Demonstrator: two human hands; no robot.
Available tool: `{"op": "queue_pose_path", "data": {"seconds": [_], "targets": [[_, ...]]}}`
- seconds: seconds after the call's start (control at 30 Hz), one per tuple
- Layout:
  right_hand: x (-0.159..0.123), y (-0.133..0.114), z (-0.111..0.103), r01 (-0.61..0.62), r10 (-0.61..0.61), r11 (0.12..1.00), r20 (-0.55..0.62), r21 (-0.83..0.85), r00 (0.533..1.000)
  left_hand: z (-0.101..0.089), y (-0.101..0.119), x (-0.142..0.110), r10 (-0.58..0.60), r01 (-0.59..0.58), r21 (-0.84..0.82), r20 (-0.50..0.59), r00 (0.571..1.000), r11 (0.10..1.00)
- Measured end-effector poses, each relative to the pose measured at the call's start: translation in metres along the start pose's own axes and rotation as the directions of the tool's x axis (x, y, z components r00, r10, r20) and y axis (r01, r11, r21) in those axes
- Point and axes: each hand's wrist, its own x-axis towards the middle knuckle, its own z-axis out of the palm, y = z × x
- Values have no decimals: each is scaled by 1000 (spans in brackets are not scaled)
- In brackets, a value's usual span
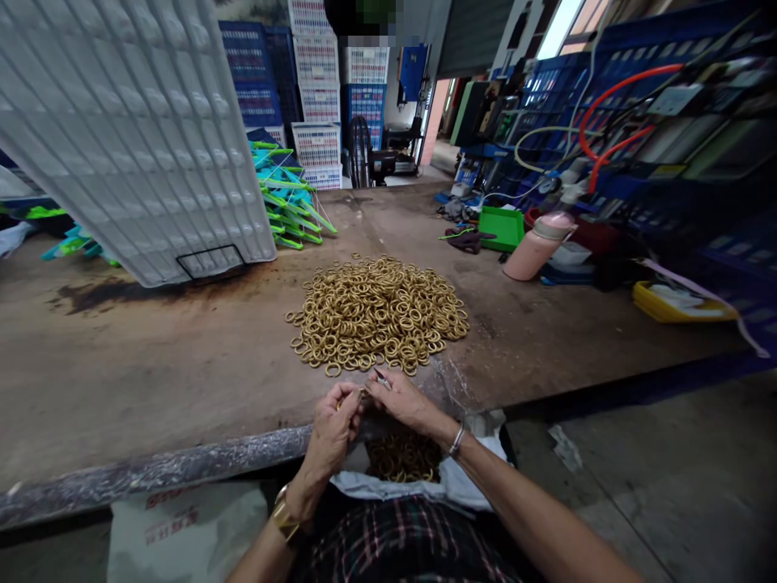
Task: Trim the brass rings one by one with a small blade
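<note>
A heap of gold-coloured rings (382, 312) lies on the wooden table, just beyond both hands. My left hand (333, 421) is closed, its thumb and fingers pinching a gold ring (340, 405) near the table's front edge. Close against it, my right hand (401, 398) grips a small tool (382, 377) with a dark pointed tip and a silvery part; its exact kind is hidden by the fingers. The fingertips of the two hands almost meet. Below them, more rings (404, 457) lie in an open white sack (449, 482) at my lap.
A ribbed, light grey panel (146, 146) stands tilted on the left, beside green and blue plastic pieces (291, 202). On the right are a pink bottle (534, 247), a green tray (501, 228) and a yellow tray (680, 304). Stacked crates (316, 81) stand behind the table.
</note>
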Motion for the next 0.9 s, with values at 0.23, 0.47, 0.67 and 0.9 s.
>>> {"op": "queue_pose_path", "data": {"seconds": [0.23, 0.47, 0.67, 0.9], "targets": [[2, -3, 3, 58, -64, 995, -73, -82, 995, 1, -1, -3, -35, 35, 4, 89, 995, 999], [2, 2, 0, 57, -79, 984, -130, -169, 988, 3, 0, -4, -30, 35, -45, 107, 994, 998], [-13, 3, 0, 158, -180, 755, 31, -637, 983, 2, -4, -2, 1, -2, 1, 91, 996, 1000], [-15, 4, 4, 127, -89, 622, 91, -773, 992, 0, -11, 0, 55, -61, 88, 68, 996, 994]]}}
